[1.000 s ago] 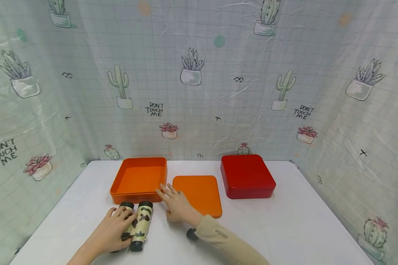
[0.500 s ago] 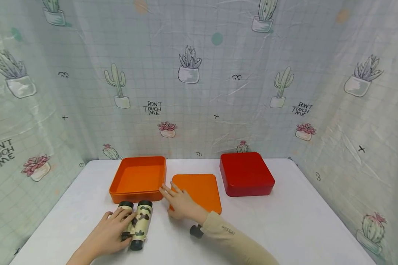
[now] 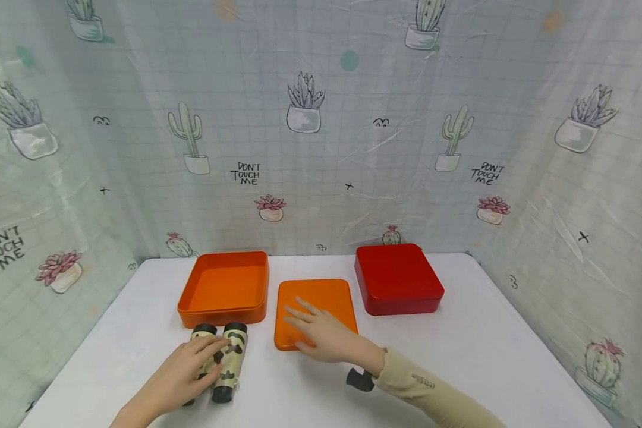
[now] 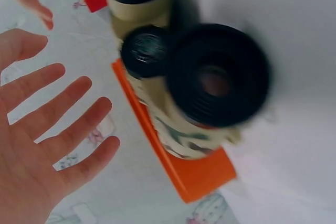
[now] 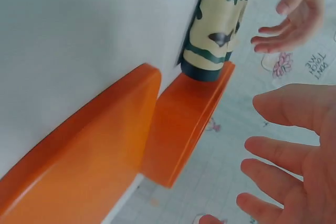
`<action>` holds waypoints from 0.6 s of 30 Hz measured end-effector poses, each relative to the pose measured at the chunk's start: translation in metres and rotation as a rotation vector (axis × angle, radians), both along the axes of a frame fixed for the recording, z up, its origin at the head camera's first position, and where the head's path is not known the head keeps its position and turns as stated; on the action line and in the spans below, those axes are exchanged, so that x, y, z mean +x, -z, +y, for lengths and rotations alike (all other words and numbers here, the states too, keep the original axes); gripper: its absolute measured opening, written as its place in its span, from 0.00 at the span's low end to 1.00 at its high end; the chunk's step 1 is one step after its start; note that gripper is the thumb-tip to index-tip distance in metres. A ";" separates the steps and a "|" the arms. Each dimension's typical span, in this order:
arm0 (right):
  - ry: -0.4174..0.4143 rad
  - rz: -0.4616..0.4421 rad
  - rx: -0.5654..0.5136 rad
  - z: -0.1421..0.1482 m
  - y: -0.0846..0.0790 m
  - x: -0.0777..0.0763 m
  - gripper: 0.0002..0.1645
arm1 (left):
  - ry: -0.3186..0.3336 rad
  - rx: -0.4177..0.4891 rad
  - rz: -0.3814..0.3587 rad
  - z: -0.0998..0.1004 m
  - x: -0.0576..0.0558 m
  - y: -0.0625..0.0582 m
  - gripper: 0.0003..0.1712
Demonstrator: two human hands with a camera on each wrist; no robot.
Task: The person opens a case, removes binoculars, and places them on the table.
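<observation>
Camouflage-patterned binoculars with black ends lie just in front of the open orange box. Over their left barrel is my left hand, fingers extended; the left wrist view shows this hand spread, with a gap between it and the binoculars. My right hand hovers over the flat orange lid, holding nothing. Its fingers look loosely spread in the right wrist view, where the lid stands out large beside the box.
At the back right of the white table stands a closed red box. A curtain printed with cacti surrounds the table's back and sides. A small black device shows at the right wrist.
My right hand has moved rightward, from the orange box's right edge to above the lid. My left hand has shifted slightly, its fingers straighter over the binoculars. Boxes and binoculars stay in place.
</observation>
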State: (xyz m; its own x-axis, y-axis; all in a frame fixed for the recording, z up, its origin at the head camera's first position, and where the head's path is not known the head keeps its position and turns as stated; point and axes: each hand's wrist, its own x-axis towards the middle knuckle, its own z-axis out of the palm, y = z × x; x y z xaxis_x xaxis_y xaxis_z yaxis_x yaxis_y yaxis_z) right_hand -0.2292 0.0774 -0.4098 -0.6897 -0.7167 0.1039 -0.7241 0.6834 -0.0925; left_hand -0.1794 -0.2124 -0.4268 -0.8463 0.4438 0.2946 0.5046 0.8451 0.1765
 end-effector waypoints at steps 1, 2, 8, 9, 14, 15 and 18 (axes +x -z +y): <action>-0.006 0.000 -0.015 0.005 0.000 0.002 0.32 | 0.015 0.010 0.027 0.002 0.000 -0.001 0.22; -0.008 -0.002 -0.031 0.011 0.000 0.004 0.31 | 0.039 0.021 0.055 0.004 0.000 -0.001 0.21; 0.001 -0.023 -0.085 0.038 0.006 0.015 0.32 | 0.153 0.060 0.163 0.023 -0.005 -0.002 0.20; 0.006 -0.020 -0.088 0.041 0.007 0.017 0.32 | 0.161 0.066 0.175 0.026 -0.005 -0.002 0.20; 0.050 -0.014 -0.104 0.055 0.010 0.022 0.33 | 0.207 0.060 0.190 0.039 -0.008 -0.003 0.18; 0.061 -0.013 -0.110 0.058 0.010 0.023 0.32 | 0.214 0.051 0.184 0.042 -0.009 -0.004 0.17; 0.088 -0.001 -0.136 0.068 0.012 0.025 0.32 | 0.238 0.033 0.157 0.051 -0.011 -0.007 0.16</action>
